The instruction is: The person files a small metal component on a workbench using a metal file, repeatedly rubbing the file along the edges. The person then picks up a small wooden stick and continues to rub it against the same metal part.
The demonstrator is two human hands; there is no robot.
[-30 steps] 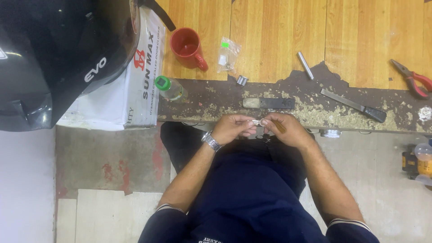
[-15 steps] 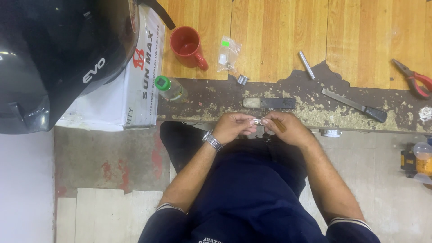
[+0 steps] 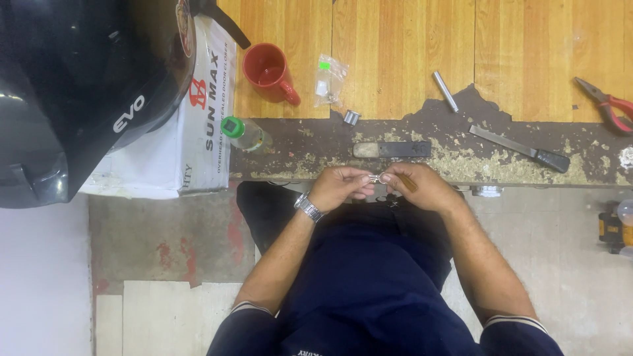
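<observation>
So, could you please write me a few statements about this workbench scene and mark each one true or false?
1. Both hands meet at a small metal piece at the bench edge. True: the left hand and right hand pinch it between them.
2. The red mug lies on the floor. False: it stands on the wooden bench top.
3. A wristwatch is on the left wrist. True.
4. The red-handled pliers are in the right hand. False: they lie at the bench's far right, untouched.
5. The black helmet rests on a white box. True.
</observation>
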